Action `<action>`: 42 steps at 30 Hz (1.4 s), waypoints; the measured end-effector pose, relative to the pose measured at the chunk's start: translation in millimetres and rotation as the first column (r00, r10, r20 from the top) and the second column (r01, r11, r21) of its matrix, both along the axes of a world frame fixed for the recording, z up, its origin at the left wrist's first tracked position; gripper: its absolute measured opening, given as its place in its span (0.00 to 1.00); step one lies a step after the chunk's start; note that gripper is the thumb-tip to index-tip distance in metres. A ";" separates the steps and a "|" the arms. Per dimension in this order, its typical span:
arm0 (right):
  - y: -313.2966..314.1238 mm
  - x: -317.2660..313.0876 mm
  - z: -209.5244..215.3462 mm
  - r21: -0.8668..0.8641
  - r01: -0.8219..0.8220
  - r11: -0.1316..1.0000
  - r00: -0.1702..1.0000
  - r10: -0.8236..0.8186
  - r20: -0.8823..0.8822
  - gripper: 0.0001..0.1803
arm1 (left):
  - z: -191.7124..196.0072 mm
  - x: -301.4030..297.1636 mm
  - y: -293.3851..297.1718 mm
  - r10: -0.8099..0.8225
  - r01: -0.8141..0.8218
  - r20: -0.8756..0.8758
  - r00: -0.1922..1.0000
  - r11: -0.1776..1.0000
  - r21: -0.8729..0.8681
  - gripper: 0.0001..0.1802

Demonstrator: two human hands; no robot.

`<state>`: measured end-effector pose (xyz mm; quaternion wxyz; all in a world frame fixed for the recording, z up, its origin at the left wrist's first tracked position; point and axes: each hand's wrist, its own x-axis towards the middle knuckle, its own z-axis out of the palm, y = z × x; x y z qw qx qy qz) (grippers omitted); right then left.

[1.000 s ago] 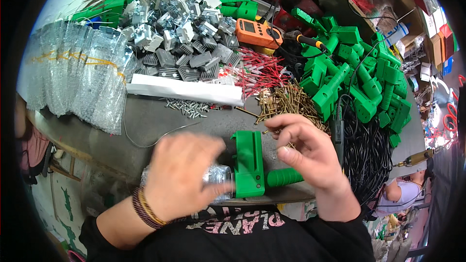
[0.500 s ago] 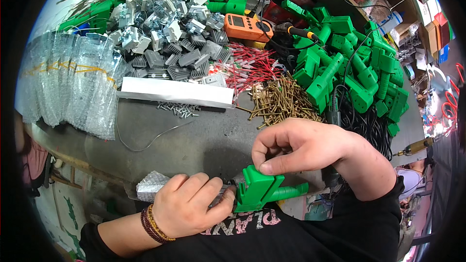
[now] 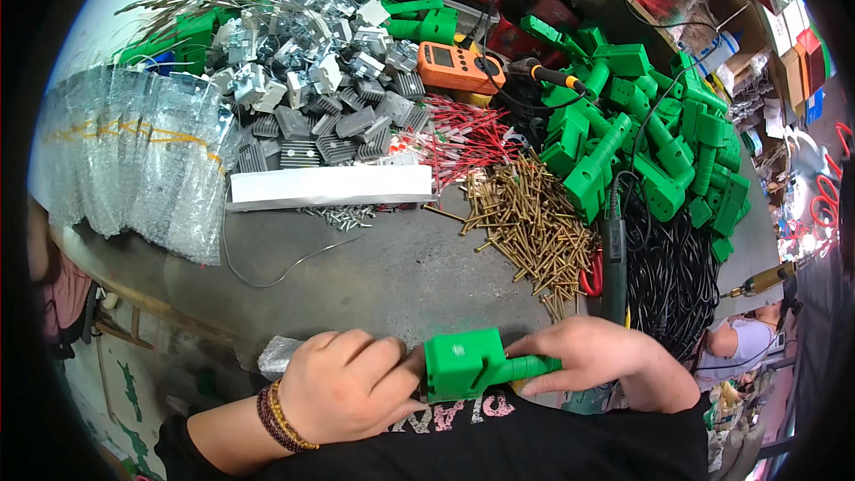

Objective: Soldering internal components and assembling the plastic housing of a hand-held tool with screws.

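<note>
A green plastic tool housing (image 3: 465, 363) with a ribbed round handle is held close to my black shirt, its broad boxy end to the left. My right hand (image 3: 590, 354) wraps round the handle, thumb below and fingers above. At the boxy end, my left hand (image 3: 347, 387) is closed, its thumb and forefinger against the housing. A bubble-wrapped piece (image 3: 279, 356) sticks out from behind the left hand; most of it is hidden by that hand.
Beyond the grey tabletop (image 3: 383, 272) lie brass screws (image 3: 525, 223), a pile of green housings (image 3: 663, 125), grey finned metal parts (image 3: 303, 147) and red-wired pieces (image 3: 463, 138). An orange meter (image 3: 459, 67), bubble-wrap sleeves (image 3: 134, 156), black cables (image 3: 672, 276) and a white strip (image 3: 329, 185) also lie there.
My right hand has moved from the top of the green housing down to its handle. The housing has turned, showing a smooth broad face upward. My left hand stays at its left end.
</note>
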<state>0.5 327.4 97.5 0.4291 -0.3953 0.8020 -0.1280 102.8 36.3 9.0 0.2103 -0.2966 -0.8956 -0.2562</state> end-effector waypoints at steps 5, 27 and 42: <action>3.6 -2.4 -26.6 -0.378 -0.118 0.918 0.864 -0.093 -0.495 0.30 | 23.5 -15.6 -3.3 0.053 -0.112 -0.445 0.894 0.988 -0.107 0.10; -114.4 -216.2 -60.7 -0.511 0.481 0.713 0.726 -0.650 -0.224 0.16 | -9.8 -45.1 14.5 0.028 -0.021 0.166 0.986 0.999 -0.045 0.12; -119.3 -204.3 -49.6 -0.525 0.566 0.636 0.760 -0.649 0.034 0.12 | -3.4 -51.0 16.1 0.031 -0.091 0.334 0.942 0.982 0.166 0.12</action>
